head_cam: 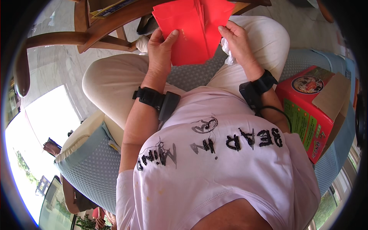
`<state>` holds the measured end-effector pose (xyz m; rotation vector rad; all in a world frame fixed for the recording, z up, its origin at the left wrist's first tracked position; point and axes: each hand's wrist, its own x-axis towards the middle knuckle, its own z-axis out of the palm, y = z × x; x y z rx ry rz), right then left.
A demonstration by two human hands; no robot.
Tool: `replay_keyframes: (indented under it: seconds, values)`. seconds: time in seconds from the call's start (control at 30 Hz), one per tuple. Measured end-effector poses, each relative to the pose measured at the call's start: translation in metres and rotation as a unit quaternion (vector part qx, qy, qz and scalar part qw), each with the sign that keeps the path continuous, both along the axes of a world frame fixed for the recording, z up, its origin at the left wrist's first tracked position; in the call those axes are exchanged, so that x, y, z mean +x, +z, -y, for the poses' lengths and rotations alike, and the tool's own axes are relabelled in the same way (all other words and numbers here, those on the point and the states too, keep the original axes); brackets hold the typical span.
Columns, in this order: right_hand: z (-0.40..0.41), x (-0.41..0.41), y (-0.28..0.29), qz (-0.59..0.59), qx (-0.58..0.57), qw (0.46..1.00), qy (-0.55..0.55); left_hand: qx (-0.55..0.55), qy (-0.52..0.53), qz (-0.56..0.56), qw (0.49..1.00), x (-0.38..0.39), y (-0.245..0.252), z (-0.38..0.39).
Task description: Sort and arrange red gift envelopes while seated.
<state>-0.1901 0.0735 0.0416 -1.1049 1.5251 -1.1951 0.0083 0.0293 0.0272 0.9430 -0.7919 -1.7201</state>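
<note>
Several red paper envelopes (187,37) are fanned out above my lap, overlapping one another, and small gold marks show on the front one. My left hand (161,47) grips their left edge, its thumb lying on top of the paper. At the right edge, my right hand (238,40) pinches the envelopes between thumb and fingers. A crumpled white tissue (227,53) sits beneath my right hand, beside its palm; whether the hand holds it I cannot tell. The far ends of the envelopes run past the top of the picture.
A red cardboard box (299,109) with an opened brown flap stands on the blue cushioned seat (325,61) to my right. Curved wooden furniture (95,31) lies ahead, with a yellow-edged box (110,8) on it. Behind at left is a person's arm (69,198).
</note>
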Motion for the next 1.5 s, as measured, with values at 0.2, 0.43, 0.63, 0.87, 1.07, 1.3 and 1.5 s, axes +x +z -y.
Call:
replay_keyframes:
  seconds: [0.2, 0.43, 0.63, 0.87, 1.07, 1.3, 1.5]
  values:
    - [-0.001, 0.015, 0.005, 0.008, -0.056, 0.995, 0.086, -0.011, -0.04, 0.029, 0.999, 0.0, 0.0, 0.001]
    - [0.0, 0.011, 0.001, -0.194, -0.09, 0.972, 0.099, 0.004, -0.082, 0.026, 0.996, -0.005, 0.0, -0.004]
    - [-0.001, 0.004, 0.005, -0.184, -0.035, 0.977, 0.104, 0.1, -0.101, -0.022, 0.99, -0.001, 0.0, -0.002]
    - [0.003, 0.012, 0.012, -0.202, -0.113, 0.973, -0.004, 0.054, -0.078, -0.032, 0.995, -0.001, 0.003, -0.002]
    - [0.0, 0.006, 0.008, -0.161, -0.091, 0.982, 0.036, 0.062, -0.075, -0.038, 0.995, -0.001, 0.005, -0.003]
    - [0.0, 0.001, 0.005, -0.116, -0.036, 0.992, 0.033, 0.074, -0.025, -0.015, 0.997, 0.001, -0.001, 0.0]
    - [0.004, -0.024, 0.011, -0.009, -0.21, 0.943, -0.257, 0.059, 0.03, -0.033, 0.997, 0.005, 0.002, 0.003]
